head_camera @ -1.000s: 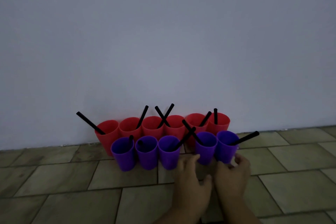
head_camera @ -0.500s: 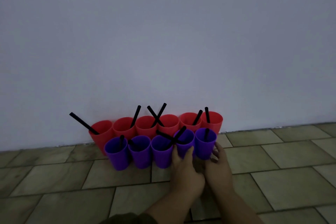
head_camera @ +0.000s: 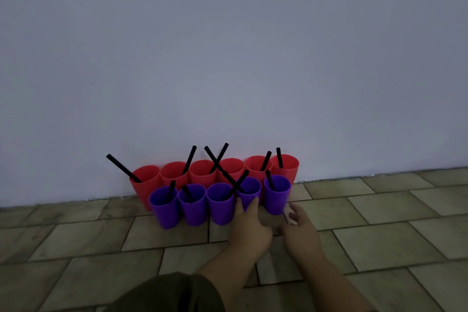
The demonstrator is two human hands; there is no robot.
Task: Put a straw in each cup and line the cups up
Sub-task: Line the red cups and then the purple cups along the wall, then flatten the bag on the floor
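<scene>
1. Head cam: six red plastic cups [head_camera: 174, 173] stand in a row vs. the pale wall [head_camera: 228, 58], sides touching, each w/ a black straw [head_camera: 124, 169] sticking up.
2. In front, five purple plastic cups [head_camera: 164, 206] make a 2nd row on the tiled floor [head_camera: 76, 240], each w/ a straw too. The three on the left sit side by side, touching.
3. Fourth purple cup [head_camera: 249, 191]: my left hand [head_camera: 250, 229] holds it low down, a finger either side of its base. Its straw crosses the third cup's straw in an X.
4. Fifth purple cup [head_camera: 276, 195] stands upright at the right end, a small gap from the fourth.
5. My right hand [head_camera: 301, 232] is just beside that cup's base, fingers loosely curled, nothing in them. Tips are blurred, so I can't tell if they touch it.
6. Dark fabric [head_camera: 172, 294] at the bottom edge, by my left forearm.
</scene>
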